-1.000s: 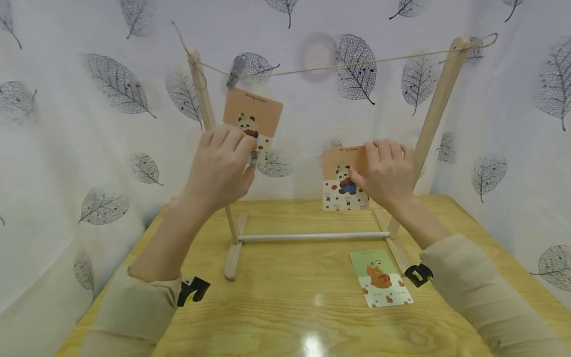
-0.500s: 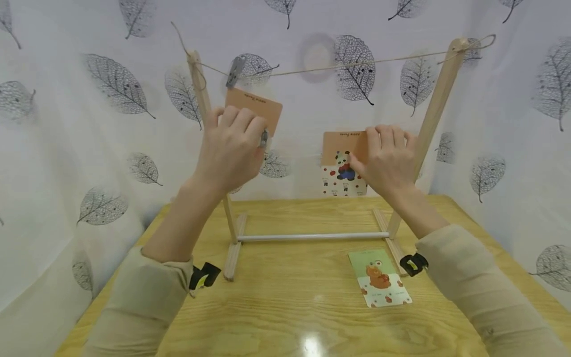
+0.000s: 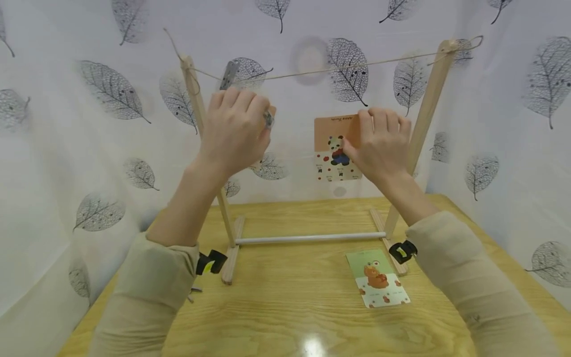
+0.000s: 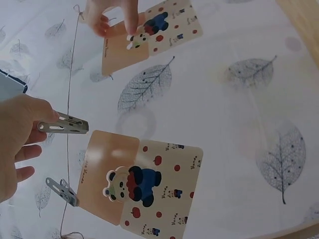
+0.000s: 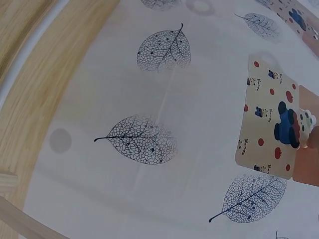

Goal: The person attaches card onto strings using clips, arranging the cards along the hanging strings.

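My left hand [image 3: 236, 131] pinches a silver metal clothespin [image 4: 65, 124] between thumb and fingers. In the left wrist view it overlaps the string [image 4: 71, 74], close to a corner of a peach-and-cream panda card [image 4: 139, 184]. A second metal clothespin [image 4: 62, 191] sits on the string at that card's other upper corner, and the card hangs from it. In the head view my left hand covers most of this card. My right hand [image 3: 383, 141] grips a matching panda card [image 3: 334, 134] by its right side, below the string and near the right post.
A wooden stand with a left post [image 3: 194, 94], a right post [image 3: 430, 94] and a white crossbar [image 3: 312, 238] stands on the table [image 3: 285, 317]. A green bear card [image 3: 376, 277] lies front right. Leaf-print cloth [image 3: 290, 168] hangs behind.
My left hand has risen with its clothespin, toward the string and in front of the hanging card. My right hand has lifted its panda card higher. The camera has shifted slightly.
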### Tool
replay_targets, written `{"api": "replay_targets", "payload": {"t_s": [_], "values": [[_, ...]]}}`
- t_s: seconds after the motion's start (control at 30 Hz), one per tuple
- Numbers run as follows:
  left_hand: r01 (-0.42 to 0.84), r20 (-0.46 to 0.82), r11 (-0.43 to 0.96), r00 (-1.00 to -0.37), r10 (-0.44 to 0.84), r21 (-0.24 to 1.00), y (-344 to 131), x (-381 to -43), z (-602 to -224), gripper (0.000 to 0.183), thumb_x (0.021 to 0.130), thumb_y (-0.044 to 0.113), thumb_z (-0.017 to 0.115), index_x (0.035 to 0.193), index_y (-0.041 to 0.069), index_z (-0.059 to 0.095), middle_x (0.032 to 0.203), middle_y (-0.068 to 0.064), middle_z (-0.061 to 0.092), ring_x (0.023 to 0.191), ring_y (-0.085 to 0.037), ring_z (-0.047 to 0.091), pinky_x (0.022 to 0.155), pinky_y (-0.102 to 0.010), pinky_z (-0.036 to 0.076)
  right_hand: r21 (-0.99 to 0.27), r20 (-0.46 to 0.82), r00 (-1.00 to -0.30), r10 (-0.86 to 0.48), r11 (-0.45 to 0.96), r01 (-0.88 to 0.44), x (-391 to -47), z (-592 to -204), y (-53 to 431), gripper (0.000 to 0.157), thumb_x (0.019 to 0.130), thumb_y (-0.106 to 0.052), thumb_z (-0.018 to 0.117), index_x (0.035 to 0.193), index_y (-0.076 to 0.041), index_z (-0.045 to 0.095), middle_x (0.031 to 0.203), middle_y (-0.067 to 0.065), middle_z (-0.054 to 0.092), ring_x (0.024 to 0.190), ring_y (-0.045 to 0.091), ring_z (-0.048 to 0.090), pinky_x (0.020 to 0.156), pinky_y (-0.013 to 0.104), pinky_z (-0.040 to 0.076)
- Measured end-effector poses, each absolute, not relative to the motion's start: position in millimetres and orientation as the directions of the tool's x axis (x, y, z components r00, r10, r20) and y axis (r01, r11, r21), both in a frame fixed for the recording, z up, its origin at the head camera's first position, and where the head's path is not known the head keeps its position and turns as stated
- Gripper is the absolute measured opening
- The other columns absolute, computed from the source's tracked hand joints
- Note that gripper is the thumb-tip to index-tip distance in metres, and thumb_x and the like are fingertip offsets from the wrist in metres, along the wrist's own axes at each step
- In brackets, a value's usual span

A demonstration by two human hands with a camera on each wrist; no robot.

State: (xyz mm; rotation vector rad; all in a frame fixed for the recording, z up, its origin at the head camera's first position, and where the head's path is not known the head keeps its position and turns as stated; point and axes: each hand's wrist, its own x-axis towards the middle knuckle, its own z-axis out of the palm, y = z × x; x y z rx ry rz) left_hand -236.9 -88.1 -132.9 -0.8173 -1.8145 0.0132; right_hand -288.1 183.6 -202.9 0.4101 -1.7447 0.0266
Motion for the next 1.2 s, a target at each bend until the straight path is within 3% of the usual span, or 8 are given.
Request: {"api": "replay_targets", "payload": {"t_s": [0.4,0.63,1.2], "values": [[0.533,0.827,0.789,-0.263,0.497,-0.305,-79,-236,-114,0.02,0.083,0.009,0.057,0.1,-0.001,0.061,0.097,-0.015,0.062,0.092,-0.032,0.05,0.082,-0.04,0.035,0.219,0.962,-0.092,-0.256,0.928,-0.3,-296,-193,178,0.048,0.077,-0.029,0.067,0.11,0.002,0.055,0.103,0.018,0.054,0.094,0.036,0.047,0.08,0.048,0.033],[0.558,0.855,0.784,-0.232,0.464,-0.273,-75,-236,-107,0.02,0.083,0.01,0.059,0.099,0.0,0.062,0.096,-0.014,0.063,0.091,-0.031,0.051,0.084,-0.04,0.036,0.239,0.964,-0.041,-0.261,0.926,-0.291,-299,-187,175,0.045,0.076,-0.028,0.066,0.108,0.002,0.055,0.101,0.017,0.054,0.094,0.035,0.047,0.081,0.047,0.034],[0.561,0.883,0.787,-0.198,0.426,-0.254,-69,-248,-97,0.018,0.085,0.01,0.063,0.099,0.0,0.061,0.099,-0.014,0.064,0.091,-0.03,0.053,0.083,-0.039,0.037,0.289,0.949,-0.039,-0.312,0.914,-0.286,-299,-189,172,0.044,0.075,-0.025,0.067,0.108,0.003,0.056,0.102,0.018,0.055,0.094,0.034,0.048,0.08,0.047,0.032]]}}
